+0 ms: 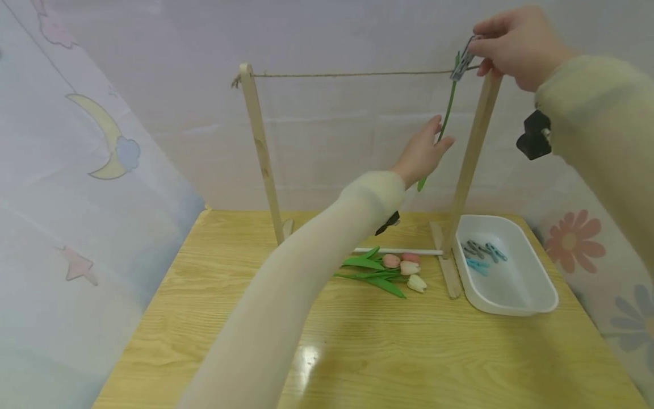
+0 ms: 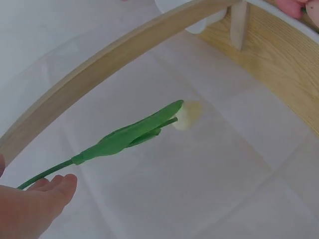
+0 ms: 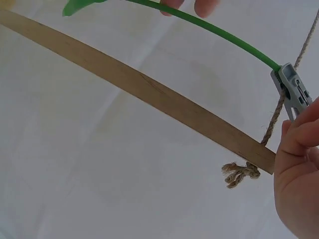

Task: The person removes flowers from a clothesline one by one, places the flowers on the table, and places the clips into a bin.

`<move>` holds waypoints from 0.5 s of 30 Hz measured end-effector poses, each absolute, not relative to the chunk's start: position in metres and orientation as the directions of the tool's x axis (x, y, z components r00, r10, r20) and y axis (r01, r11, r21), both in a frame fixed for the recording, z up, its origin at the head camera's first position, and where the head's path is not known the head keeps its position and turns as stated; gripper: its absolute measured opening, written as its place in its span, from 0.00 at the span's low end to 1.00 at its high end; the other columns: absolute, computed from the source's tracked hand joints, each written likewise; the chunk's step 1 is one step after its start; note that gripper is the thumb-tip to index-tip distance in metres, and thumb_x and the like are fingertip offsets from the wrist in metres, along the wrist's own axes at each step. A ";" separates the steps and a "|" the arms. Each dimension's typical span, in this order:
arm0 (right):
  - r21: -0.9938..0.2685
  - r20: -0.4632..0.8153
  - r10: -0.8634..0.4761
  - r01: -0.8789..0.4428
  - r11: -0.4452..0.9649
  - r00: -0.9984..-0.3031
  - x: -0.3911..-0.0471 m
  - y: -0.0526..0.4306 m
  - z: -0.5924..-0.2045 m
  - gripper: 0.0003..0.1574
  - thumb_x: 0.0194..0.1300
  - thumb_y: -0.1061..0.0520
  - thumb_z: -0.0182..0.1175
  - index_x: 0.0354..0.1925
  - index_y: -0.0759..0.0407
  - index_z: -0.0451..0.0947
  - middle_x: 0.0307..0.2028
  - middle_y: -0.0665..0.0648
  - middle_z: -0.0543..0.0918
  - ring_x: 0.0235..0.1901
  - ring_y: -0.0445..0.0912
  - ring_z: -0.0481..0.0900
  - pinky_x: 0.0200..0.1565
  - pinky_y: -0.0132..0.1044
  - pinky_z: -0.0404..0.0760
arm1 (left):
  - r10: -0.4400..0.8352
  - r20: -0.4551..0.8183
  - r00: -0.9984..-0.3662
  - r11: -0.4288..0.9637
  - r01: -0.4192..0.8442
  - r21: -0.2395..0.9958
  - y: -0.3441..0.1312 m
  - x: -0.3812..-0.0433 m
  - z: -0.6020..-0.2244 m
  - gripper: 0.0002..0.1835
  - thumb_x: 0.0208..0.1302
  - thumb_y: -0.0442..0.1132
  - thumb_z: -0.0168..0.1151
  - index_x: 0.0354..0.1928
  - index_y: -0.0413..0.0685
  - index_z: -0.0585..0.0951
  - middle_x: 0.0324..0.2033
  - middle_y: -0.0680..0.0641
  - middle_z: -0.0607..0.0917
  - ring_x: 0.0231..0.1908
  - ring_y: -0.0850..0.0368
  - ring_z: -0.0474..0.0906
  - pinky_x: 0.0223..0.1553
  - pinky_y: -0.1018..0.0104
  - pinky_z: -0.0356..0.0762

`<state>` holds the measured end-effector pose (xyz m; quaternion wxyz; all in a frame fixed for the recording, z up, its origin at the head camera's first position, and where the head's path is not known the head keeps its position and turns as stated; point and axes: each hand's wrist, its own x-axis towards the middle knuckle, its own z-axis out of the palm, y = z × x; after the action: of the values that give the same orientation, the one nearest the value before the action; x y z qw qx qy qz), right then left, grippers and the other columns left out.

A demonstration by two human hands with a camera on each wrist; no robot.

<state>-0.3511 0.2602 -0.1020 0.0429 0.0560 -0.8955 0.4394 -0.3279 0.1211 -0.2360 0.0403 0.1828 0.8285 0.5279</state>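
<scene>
My right hand [image 1: 523, 48] pinches a grey clothespin [image 1: 463, 61] at the right end of the twine [image 1: 352, 74]. In the right wrist view, the clothespin [image 3: 291, 84] straddles the twine and bites the end of a green stem [image 3: 219, 32]. That stem belongs to a pale cream tulip [image 2: 187, 115], which hangs head down with green leaves [image 2: 119, 140] around its lower part. Beside the stem, my left hand [image 1: 421, 149] has its fingers loosely extended, fingertips right at the stem and not curled round it.
Two wooden posts [image 1: 263, 153] carry the twine. Several pink and cream tulips [image 1: 393, 267] lie on the wooden table [image 1: 388, 346] below. A white tub [image 1: 516, 284] at the right holds several grey and blue clothespins [image 1: 480, 250]. Behind stands a pale cloth wall [image 1: 347, 136].
</scene>
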 end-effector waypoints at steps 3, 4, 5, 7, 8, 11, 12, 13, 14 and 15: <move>-0.791 0.121 -0.075 -0.142 0.595 -0.990 -0.352 0.261 -0.101 0.34 0.74 0.56 0.50 0.73 0.60 0.57 0.37 0.46 0.71 0.24 0.37 0.72 0.27 0.19 0.75 | 0.331 0.127 -0.935 0.380 0.255 0.889 0.125 -0.328 -0.234 0.32 0.76 0.45 0.49 0.76 0.52 0.52 0.68 0.53 0.69 0.67 0.64 0.62 0.62 0.79 0.60; -0.795 0.120 -0.078 -0.142 0.590 -0.990 -0.352 0.261 -0.101 0.34 0.74 0.56 0.50 0.73 0.60 0.57 0.38 0.46 0.71 0.24 0.37 0.72 0.26 0.20 0.75 | 0.324 0.124 -0.938 0.377 0.248 0.893 0.126 -0.329 -0.234 0.32 0.76 0.45 0.49 0.76 0.52 0.53 0.66 0.53 0.71 0.65 0.64 0.64 0.61 0.79 0.62; -0.795 0.118 -0.081 -0.143 0.590 -0.990 -0.352 0.261 -0.101 0.33 0.74 0.56 0.50 0.73 0.61 0.57 0.38 0.46 0.71 0.24 0.37 0.72 0.26 0.20 0.75 | 0.320 0.124 -0.939 0.368 0.244 0.897 0.126 -0.329 -0.234 0.31 0.76 0.44 0.50 0.76 0.52 0.54 0.64 0.53 0.73 0.64 0.64 0.66 0.59 0.79 0.65; -0.798 0.118 -0.082 -0.143 0.585 -0.990 -0.352 0.260 -0.101 0.33 0.74 0.57 0.49 0.73 0.61 0.57 0.38 0.46 0.71 0.24 0.37 0.72 0.25 0.20 0.74 | 0.315 0.128 -0.940 0.357 0.242 0.902 0.127 -0.331 -0.234 0.30 0.76 0.44 0.50 0.75 0.52 0.56 0.61 0.51 0.75 0.60 0.64 0.70 0.55 0.78 0.69; -0.798 0.117 -0.082 -0.142 0.585 -0.990 -0.352 0.260 -0.101 0.33 0.75 0.57 0.49 0.73 0.61 0.57 0.38 0.46 0.71 0.24 0.37 0.72 0.25 0.20 0.74 | 0.312 0.131 -0.941 0.353 0.243 0.903 0.127 -0.332 -0.235 0.28 0.76 0.44 0.50 0.74 0.52 0.59 0.60 0.51 0.76 0.59 0.64 0.71 0.53 0.78 0.70; -0.794 0.119 -0.086 -0.147 0.590 -0.989 -0.352 0.260 -0.102 0.33 0.75 0.56 0.48 0.73 0.61 0.57 0.39 0.47 0.71 0.25 0.37 0.72 0.26 0.20 0.75 | 0.295 0.145 -0.945 0.331 0.243 0.912 0.127 -0.335 -0.237 0.23 0.76 0.42 0.50 0.69 0.49 0.68 0.58 0.51 0.78 0.56 0.64 0.73 0.50 0.79 0.71; -0.793 0.121 -0.089 -0.150 0.591 -0.989 -0.352 0.260 -0.102 0.33 0.75 0.56 0.48 0.73 0.62 0.57 0.39 0.47 0.71 0.25 0.37 0.72 0.26 0.20 0.75 | 0.285 0.147 -0.947 0.320 0.239 0.917 0.127 -0.335 -0.238 0.20 0.76 0.42 0.50 0.66 0.49 0.72 0.57 0.52 0.79 0.55 0.64 0.74 0.49 0.79 0.71; -0.792 0.121 -0.091 -0.151 0.591 -0.989 -0.352 0.261 -0.102 0.32 0.75 0.56 0.48 0.73 0.62 0.57 0.39 0.48 0.71 0.25 0.37 0.71 0.26 0.19 0.75 | 0.275 0.153 -0.949 0.310 0.238 0.920 0.127 -0.336 -0.239 0.18 0.76 0.41 0.50 0.63 0.48 0.74 0.55 0.52 0.80 0.53 0.64 0.75 0.48 0.80 0.71; -0.794 0.119 -0.091 -0.150 0.590 -0.989 -0.352 0.261 -0.101 0.32 0.75 0.56 0.48 0.73 0.62 0.57 0.39 0.48 0.70 0.26 0.37 0.71 0.27 0.19 0.75 | 0.264 0.157 -0.952 0.295 0.234 0.926 0.127 -0.337 -0.239 0.17 0.75 0.40 0.50 0.61 0.47 0.76 0.53 0.52 0.81 0.51 0.64 0.76 0.47 0.80 0.71; -0.802 0.120 -0.092 -0.151 0.577 -0.989 -0.351 0.261 -0.101 0.32 0.75 0.56 0.49 0.72 0.63 0.58 0.38 0.49 0.70 0.26 0.38 0.71 0.27 0.19 0.75 | 0.256 0.157 -0.954 0.272 0.227 0.935 0.126 -0.337 -0.240 0.16 0.75 0.40 0.50 0.59 0.46 0.78 0.50 0.52 0.82 0.49 0.64 0.77 0.46 0.81 0.72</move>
<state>-0.3515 0.2613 -0.1011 0.0325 0.0682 -0.8875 0.4546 -0.3374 0.1264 -0.2396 0.0123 0.1514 0.7976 0.5838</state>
